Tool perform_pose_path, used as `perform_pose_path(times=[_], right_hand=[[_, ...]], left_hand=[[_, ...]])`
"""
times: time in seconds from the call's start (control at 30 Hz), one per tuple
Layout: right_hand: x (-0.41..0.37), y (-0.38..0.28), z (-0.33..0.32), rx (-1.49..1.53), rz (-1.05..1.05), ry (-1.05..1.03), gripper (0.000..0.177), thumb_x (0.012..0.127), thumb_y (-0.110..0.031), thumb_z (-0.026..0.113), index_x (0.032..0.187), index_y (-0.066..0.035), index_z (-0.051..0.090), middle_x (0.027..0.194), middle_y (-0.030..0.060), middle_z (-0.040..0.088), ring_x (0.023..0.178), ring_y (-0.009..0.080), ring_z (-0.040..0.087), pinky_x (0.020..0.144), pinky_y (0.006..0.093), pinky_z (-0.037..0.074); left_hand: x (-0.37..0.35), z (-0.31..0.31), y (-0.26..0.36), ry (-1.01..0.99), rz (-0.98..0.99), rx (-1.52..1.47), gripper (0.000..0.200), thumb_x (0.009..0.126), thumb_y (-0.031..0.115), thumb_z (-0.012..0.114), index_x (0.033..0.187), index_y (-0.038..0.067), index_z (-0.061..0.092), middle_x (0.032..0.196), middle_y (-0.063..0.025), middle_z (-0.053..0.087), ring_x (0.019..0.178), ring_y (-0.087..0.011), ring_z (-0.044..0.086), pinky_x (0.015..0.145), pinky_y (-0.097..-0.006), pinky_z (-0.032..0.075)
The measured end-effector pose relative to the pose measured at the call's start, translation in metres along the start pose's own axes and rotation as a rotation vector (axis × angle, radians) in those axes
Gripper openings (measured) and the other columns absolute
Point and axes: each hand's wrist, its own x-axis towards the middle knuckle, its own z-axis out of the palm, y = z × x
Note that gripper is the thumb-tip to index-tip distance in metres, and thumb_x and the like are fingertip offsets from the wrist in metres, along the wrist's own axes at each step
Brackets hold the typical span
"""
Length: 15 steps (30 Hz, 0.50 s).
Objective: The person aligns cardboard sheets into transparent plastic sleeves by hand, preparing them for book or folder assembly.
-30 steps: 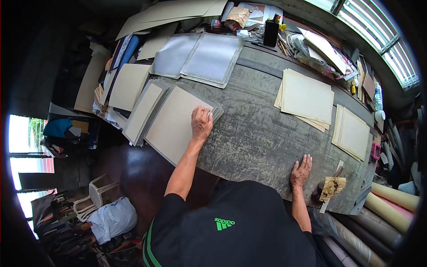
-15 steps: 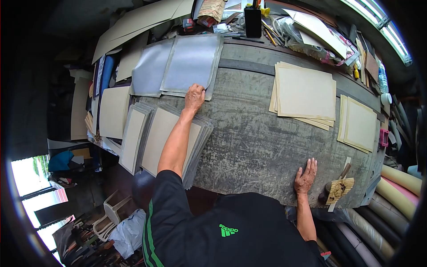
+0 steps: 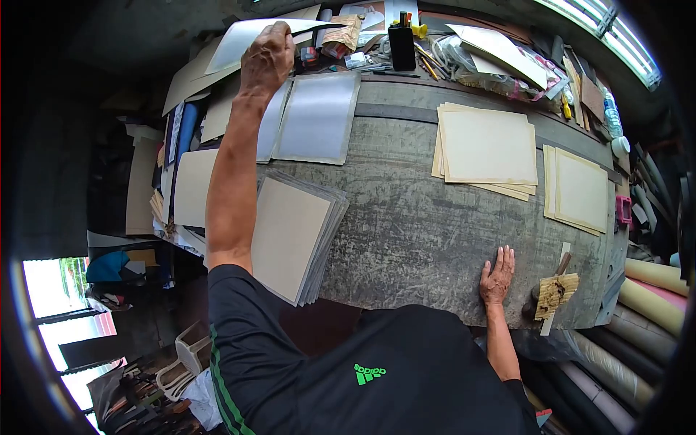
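Raised over the far left of the worktable, my left hand (image 3: 267,61) is closed on the edge of a pale silvery sheet (image 3: 235,43), which tilts in the air. Below it lie more silvery sheets (image 3: 319,119) with greyish borders. My left forearm passes over a stack of beige boards with grey edges (image 3: 283,235) and hides part of it. My right hand (image 3: 498,277) lies flat on the scratched worktable (image 3: 406,232), fingers stretched out, holding nothing. To its right is a ridged yellowish block (image 3: 557,293) with a strip under it.
Beige sheets (image 3: 489,145) lie in a pile at the right, with a smaller pile (image 3: 578,190) beside them. A black pen holder (image 3: 401,49) and clutter line the back edge. Rolls of material (image 3: 649,301) are at the lower right, a plastic chair (image 3: 183,362) at the lower left.
My left hand has lifted a silvery sheet off the table and carried it up and to the left. My right hand has stayed flat on the table. The view has shifted slightly.
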Motion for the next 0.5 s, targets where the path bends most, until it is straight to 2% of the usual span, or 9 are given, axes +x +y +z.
perform_pose_path(times=[0.13, 0.2, 0.27, 0.3, 0.33, 0.37, 0.43, 0.47, 0.5], right_hand=[[0.002, -0.006, -0.007, 0.048, -0.003, 0.019, 0.047, 0.092, -0.019, 0.053, 0.134, 0.0, 0.045, 0.143, 0.0195, 0.039, 0.136, 0.035, 0.033, 0.112, 0.0464, 0.026], [0.003, -0.02, -0.016, 0.262, 0.031, 0.013, 0.044, 0.092, -0.017, 0.054, 0.132, 0.0, 0.047, 0.139, 0.0217, 0.043, 0.133, 0.0366, 0.037, 0.11, 0.0461, 0.03], [0.004, -0.043, -0.03, 0.626, 0.106, -0.063, 0.042, 0.095, -0.021, 0.053, 0.131, 0.0, 0.048, 0.138, 0.0208, 0.045, 0.13, 0.0346, 0.041, 0.108, 0.0443, 0.033], [0.005, -0.051, -0.03, 0.994, 0.308, -0.202, 0.045, 0.096, -0.027, 0.053, 0.132, -0.001, 0.047, 0.137, 0.0191, 0.045, 0.129, 0.0323, 0.042, 0.107, 0.0433, 0.034], [0.004, -0.057, -0.026, 1.361, 0.51, -0.343, 0.048, 0.097, -0.034, 0.052, 0.132, -0.002, 0.046, 0.137, 0.0174, 0.046, 0.128, 0.0299, 0.044, 0.105, 0.0423, 0.036], [0.004, -0.059, -0.019, 1.351, 0.513, -0.337, 0.048, 0.097, -0.034, 0.052, 0.132, -0.002, 0.046, 0.137, 0.0174, 0.046, 0.128, 0.0299, 0.044, 0.105, 0.0423, 0.036], [0.002, -0.064, -0.007, 1.897, 0.931, -0.491, 0.06, 0.096, -0.046, 0.05, 0.137, -0.003, 0.04, 0.135, 0.0144, 0.048, 0.125, 0.027, 0.046, 0.105, 0.0419, 0.036], [0.003, -0.073, -0.013, 1.936, 0.998, -0.398, 0.069, 0.093, -0.052, 0.051, 0.14, -0.004, 0.035, 0.133, 0.0143, 0.05, 0.121, 0.0277, 0.049, 0.105, 0.0418, 0.036], [0.004, -0.074, -0.011, 2.035, 0.951, -0.328, 0.069, 0.092, -0.05, 0.055, 0.138, -0.003, 0.037, 0.131, 0.0148, 0.05, 0.12, 0.0276, 0.049, 0.104, 0.0416, 0.037]], left_hand=[[-0.034, -0.083, 0.1, -0.154, -0.018, -0.248, 0.007, 0.089, 0.005, 0.057, 0.095, 0.002, 0.056, 0.085, -0.0172, 0.062, 0.076, -0.0356, 0.062, 0.07, -0.0403, 0.049], [-0.073, -0.117, 0.149, -0.235, -0.031, -0.413, 0.01, 0.086, 0.0, 0.06, 0.095, 0.001, 0.056, 0.086, -0.0164, 0.061, 0.08, -0.0343, 0.063, 0.071, -0.0398, 0.05], [-0.128, -0.132, 0.19, -0.4, -0.028, -0.543, 0.015, 0.082, -0.002, 0.062, 0.096, 0.0, 0.056, 0.091, -0.0165, 0.061, 0.084, -0.0331, 0.063, 0.074, -0.0387, 0.051], [-0.158, -0.132, 0.212, -0.408, -0.025, -0.637, 0.013, 0.081, -0.002, 0.06, 0.093, 0.001, 0.055, 0.084, -0.0153, 0.057, 0.08, -0.032, 0.059, 0.069, -0.0418, 0.049], [-0.191, -0.129, 0.229, -0.499, -0.046, -0.713, 0.011, 0.083, 0.001, 0.06, 0.092, 0.001, 0.055, 0.085, -0.0143, 0.057, 0.081, -0.0314, 0.058, 0.071, -0.0412, 0.048], [-0.224, -0.125, 0.243, -0.61, -0.038, -0.722, 0.01, 0.084, 0.004, 0.059, 0.092, 0.001, 0.055, 0.086, -0.0132, 0.057, 0.082, -0.0309, 0.058, 0.073, -0.0397, 0.047], [-0.299, -0.107, 0.264, -0.765, -0.067, -0.749, 0.009, 0.085, 0.005, 0.058, 0.093, 0.001, 0.055, 0.087, -0.0126, 0.057, 0.084, -0.0294, 0.058, 0.075, -0.039, 0.046], [-0.331, -0.1, 0.274, -0.748, -0.1, -0.8, 0.01, 0.085, 0.006, 0.058, 0.093, 0.002, 0.055, 0.087, -0.0125, 0.057, 0.085, -0.029, 0.059, 0.075, -0.039, 0.046], [-0.346, -0.104, 0.281, -0.751, -0.124, -0.797, 0.01, 0.084, 0.006, 0.058, 0.093, 0.002, 0.055, 0.086, -0.0122, 0.057, 0.085, -0.0291, 0.059, 0.075, -0.0395, 0.047]])
